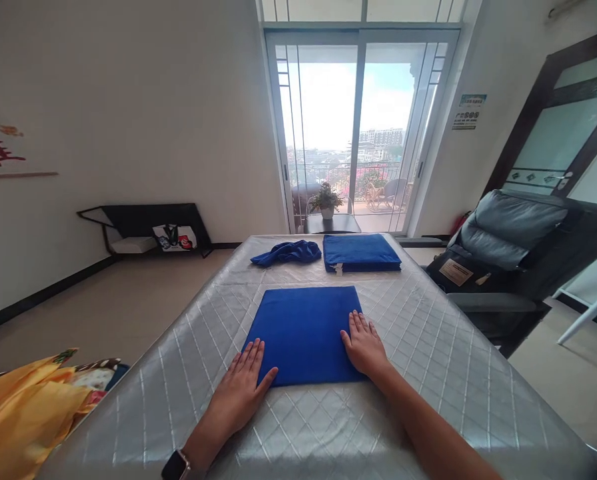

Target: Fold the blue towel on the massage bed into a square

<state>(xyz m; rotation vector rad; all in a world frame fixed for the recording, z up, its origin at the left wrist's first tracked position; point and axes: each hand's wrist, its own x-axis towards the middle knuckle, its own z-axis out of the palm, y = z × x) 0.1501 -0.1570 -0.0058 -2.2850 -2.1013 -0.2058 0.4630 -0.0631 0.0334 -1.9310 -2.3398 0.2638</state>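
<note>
A flat, neatly folded blue cloth point(303, 337) lies on the silver quilted table cover point(323, 427) right in front of me. My left hand point(243, 383) rests on its left edge near the lower corner, fingers stretched and thumb out. On its right edge lies my right hand point(363, 343), also flat with the fingers straight. Farther back sits a thicker stack of folded blue cloths point(361, 252) with a white tag at its front edge. Left of that stack is a crumpled blue cloth point(289, 253).
A black recliner point(513, 247) with a dark bag stands to the right. Colourful fabric point(38, 407) is heaped at the lower left. Beyond the table are a potted plant point(327, 200) on a small table and a sliding glass door. A black frame point(153, 227) lies by the left wall.
</note>
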